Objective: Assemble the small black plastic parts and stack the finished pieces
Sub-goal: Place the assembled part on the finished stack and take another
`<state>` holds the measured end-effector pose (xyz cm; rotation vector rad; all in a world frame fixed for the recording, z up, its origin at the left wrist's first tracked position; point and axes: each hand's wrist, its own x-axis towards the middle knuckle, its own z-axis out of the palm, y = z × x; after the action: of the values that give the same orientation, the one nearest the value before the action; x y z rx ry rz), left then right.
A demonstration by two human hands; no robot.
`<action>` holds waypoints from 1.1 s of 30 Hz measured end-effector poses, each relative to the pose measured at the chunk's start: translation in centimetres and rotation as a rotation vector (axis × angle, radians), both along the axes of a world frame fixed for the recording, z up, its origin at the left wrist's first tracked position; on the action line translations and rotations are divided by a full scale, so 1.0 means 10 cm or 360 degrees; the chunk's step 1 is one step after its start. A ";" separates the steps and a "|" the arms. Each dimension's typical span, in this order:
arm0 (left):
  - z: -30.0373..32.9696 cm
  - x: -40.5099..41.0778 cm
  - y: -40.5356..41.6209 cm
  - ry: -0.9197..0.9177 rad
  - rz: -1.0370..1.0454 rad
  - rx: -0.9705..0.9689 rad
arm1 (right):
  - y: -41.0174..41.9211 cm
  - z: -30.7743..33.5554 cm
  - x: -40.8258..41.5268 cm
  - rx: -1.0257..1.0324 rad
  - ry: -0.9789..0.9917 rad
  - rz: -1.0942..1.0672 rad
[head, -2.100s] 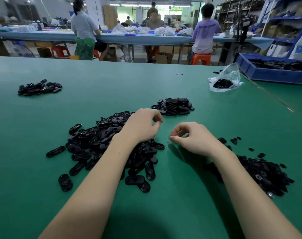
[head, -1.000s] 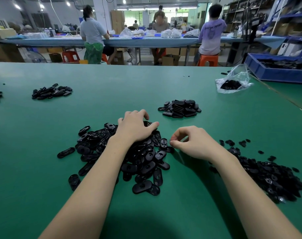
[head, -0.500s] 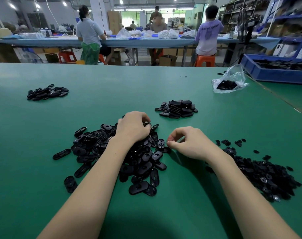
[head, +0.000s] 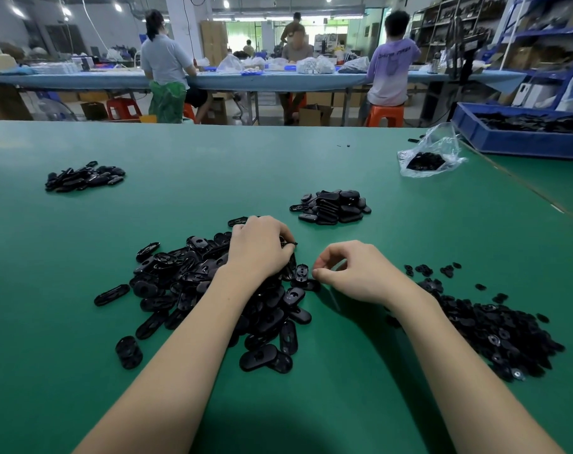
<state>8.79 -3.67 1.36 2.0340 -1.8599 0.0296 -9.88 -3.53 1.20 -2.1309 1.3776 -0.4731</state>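
1. Head view: the left hand (head: 260, 249) rests on the heap of oval black plastic parts (head: 193, 290), its fingers (head: 278, 229) curled down around a part at the heap's far edge.
2. The right hand (head: 353, 273) is just right of the heap, thumb and forefinger pinched together; what they hold is too small to tell.
3. Beyond the fingers sits the stack of finished pieces (head: 334, 207) on the green desk (head: 213, 178).
4. Behind the right wrist lies a heap of small black inserts (head: 494, 332).

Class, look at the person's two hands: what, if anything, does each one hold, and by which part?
The left hand grips a black part, mostly hidden. The right hand is curled; any hold cannot be told.
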 end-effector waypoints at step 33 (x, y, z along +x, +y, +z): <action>-0.02 -0.61 0.18 0.1981 -0.0457 0.0379 | -0.03 0.40 -0.75 0.0473 0.0520 -0.0051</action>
<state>2.71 -1.85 1.20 1.2703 -1.2678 -1.2575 -17.41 -3.81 5.23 -1.9997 1.5490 0.0740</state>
